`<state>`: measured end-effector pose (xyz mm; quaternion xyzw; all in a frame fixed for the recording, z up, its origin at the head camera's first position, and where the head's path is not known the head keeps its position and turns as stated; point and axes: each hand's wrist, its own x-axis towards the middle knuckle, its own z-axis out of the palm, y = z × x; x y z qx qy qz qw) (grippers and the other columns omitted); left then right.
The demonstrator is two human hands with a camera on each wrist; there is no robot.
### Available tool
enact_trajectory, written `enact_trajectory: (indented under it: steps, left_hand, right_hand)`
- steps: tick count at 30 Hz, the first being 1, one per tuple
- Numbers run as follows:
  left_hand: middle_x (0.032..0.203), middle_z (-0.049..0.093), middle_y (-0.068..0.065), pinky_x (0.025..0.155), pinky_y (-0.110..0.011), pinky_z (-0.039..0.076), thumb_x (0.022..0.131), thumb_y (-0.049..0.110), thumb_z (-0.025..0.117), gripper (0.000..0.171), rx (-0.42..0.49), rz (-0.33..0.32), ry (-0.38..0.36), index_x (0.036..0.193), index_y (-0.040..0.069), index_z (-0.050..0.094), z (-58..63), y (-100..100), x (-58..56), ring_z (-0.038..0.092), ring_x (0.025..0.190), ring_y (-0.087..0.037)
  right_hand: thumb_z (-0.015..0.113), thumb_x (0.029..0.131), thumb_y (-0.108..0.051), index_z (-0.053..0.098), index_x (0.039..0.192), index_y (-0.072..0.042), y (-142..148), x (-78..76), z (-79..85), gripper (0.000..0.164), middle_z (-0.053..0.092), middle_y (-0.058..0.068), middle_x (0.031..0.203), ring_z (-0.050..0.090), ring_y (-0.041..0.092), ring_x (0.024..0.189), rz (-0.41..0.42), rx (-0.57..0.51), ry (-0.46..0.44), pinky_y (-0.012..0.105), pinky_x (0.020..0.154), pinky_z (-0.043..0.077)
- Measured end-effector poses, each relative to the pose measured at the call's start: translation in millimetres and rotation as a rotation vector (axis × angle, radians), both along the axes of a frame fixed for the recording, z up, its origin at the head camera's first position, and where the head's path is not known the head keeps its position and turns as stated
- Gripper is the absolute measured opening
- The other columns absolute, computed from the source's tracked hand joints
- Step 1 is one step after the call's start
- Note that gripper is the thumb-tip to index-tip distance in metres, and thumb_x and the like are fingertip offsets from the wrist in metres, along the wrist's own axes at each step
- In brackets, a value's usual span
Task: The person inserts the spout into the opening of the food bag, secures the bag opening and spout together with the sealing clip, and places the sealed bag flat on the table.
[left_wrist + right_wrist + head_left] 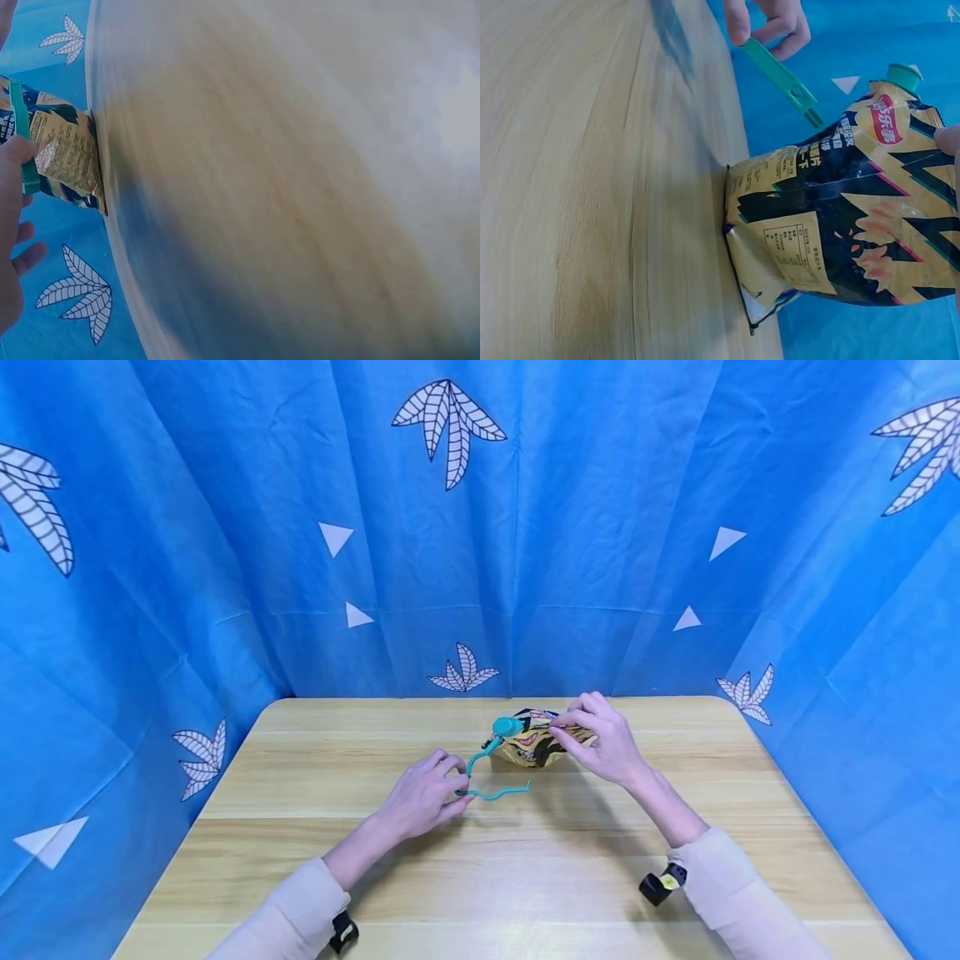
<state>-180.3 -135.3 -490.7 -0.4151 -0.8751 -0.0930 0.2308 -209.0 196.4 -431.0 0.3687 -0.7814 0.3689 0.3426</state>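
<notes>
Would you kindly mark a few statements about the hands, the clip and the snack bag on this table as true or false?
1. The left hand holds the teal clip. True.
2. The clip is red. False: it is teal.
3. The right hand pinches the top of the snack bag. True.
4. The snack bag lies on the floor. False: it stands on the wooden table.
5. The backdrop is plain white. False: it is blue with white leaves and triangles.
</notes>
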Motion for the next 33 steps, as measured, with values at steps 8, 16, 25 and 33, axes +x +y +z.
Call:
enact_trajectory:
  steps: [8,16,25,33]
  left_hand:
    - [0.108,0.071,0.0,0.076,-0.027,0.058,0.089,0.035,0.082,0.017,0.04,-0.016,0.026,0.086,0.021,0.072,0.4,-2.1,0.1,0.063,0.099,-0.017]
    - [0.107,0.073,-0.001,0.072,-0.025,0.057,0.087,0.033,0.084,0.018,0.078,-0.008,0.054,0.084,0.022,0.071,3.8,-6.4,-2.5,0.062,0.096,-0.017]
    - [0.108,0.074,-0.002,0.072,-0.026,0.059,0.088,0.032,0.083,0.016,0.136,-0.025,0.08,0.086,0.02,0.072,9.5,-1.0,-6.3,0.064,0.097,-0.018]
    - [0.111,0.075,-0.003,0.073,-0.027,0.06,0.088,0.03,0.083,0.016,0.175,-0.025,0.09,0.086,0.019,0.072,10.4,4.9,-10.3,0.066,0.099,-0.019]
  right_hand:
    - [0.082,0.081,-0.005,0.08,0.09,-0.011,-0.9,0.8,1.2,0.011,0.061,0.007,0.08,0.049,0.016,0.08,-0.012,0.008,0.003,0.025,0.07,0.037]
    - [0.082,0.08,-0.003,0.081,0.09,-0.011,-1.3,0.6,0.0,0.013,0.06,0.005,0.078,0.048,0.015,0.079,-0.009,0.009,0.01,0.023,0.069,0.036]
    - [0.082,0.081,-0.005,0.08,0.09,-0.01,-1.8,2.1,1.7,0.011,0.06,0.004,0.079,0.048,0.015,0.079,-0.012,0.011,0.008,0.024,0.07,0.036]
    - [0.082,0.081,-0.007,0.08,0.09,-0.01,-1.5,2.5,1.2,0.01,0.061,0.003,0.081,0.048,0.015,0.08,-0.01,0.013,0.021,0.023,0.07,0.037]
